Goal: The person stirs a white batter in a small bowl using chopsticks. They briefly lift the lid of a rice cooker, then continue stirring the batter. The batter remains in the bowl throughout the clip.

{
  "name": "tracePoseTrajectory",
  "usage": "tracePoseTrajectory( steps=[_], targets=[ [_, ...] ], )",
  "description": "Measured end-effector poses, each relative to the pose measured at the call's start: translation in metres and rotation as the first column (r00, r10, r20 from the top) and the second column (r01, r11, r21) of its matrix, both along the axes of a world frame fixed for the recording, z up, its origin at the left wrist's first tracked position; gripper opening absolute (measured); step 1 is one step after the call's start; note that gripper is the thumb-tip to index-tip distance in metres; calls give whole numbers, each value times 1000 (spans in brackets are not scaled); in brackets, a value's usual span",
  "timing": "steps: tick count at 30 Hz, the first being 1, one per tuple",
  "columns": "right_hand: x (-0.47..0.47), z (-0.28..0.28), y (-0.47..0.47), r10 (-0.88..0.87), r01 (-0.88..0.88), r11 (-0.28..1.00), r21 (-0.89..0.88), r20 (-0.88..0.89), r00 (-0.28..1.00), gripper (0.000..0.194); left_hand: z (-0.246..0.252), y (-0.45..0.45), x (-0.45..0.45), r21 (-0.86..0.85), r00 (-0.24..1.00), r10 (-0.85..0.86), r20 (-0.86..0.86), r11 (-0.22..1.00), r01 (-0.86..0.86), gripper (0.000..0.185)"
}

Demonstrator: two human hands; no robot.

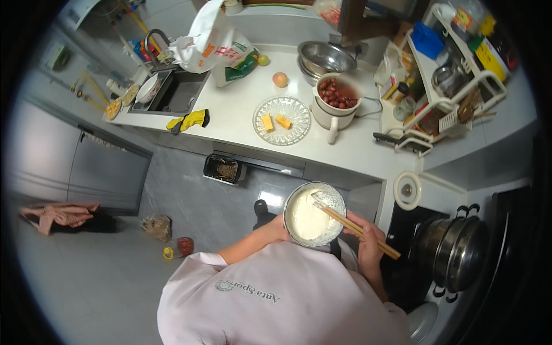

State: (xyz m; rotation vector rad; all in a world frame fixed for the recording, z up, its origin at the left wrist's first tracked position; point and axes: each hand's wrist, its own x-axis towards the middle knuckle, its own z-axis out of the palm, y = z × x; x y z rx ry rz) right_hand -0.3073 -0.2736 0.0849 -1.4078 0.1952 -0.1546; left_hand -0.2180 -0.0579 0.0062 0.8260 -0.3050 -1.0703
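Observation:
My left hand (277, 229) grips the left side of a bowl (338, 202), held close against my shirt. Pale, creamy batter (307, 217) fills much of the bowl, with smears on its inner wall. In my right hand (369, 238) is a pair of wooden chopsticks (351, 226), their coated tips resting inside the bowl. Some right fingers lie at the bowl's right edge; whether they support it I cannot tell. Beyond, on the counter, a glass plate (282, 136) carries two yellow pieces of food (267, 123). Beside it stands a cream electric pot (326, 113) with red dates (338, 95).
Steel bowls (325, 56), a peach (280, 79), a plastic bag (207, 47) and yellow gloves (192, 120) lie on the counter (233, 108). The sink (179, 92) is left. A steamer pot (457, 254) sits on the stove at right, near a crowded rack (431, 82). An open bin (223, 168) hangs below.

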Motion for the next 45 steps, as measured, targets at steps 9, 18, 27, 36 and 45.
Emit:
tracePoseTrajectory(
  steps=[9, 18, 27, 36, 45],
  targets=[
    [0, 9, 4, -42, 44, 994, -103, 26, 999, 38, -1, -2, -4, -140, 978, 168, -119, 973, -184, 100],
    [7, 13, 3, 71, -67, 986, -150, 22, 997, 29, 6, 4, 3, -98, 984, 127, -124, 985, -139, 108],
    [-16, 24, -23, -14, 59, 992, -107, 385, 923, 53, 4, -11, 4, -68, 975, 215, -62, 973, -219, 119],
    [-8, 38, -16, -34, 85, 986, -143, 329, 944, 70, 16, -3, -9, 122, 933, 340, -121, 938, -326, 121],
    [3, 13, -10, -308, 267, 948, 174, 282, 908, 74, 29, -11, 1, 119, 955, 297, 16, 947, -297, 119]
  ],
)
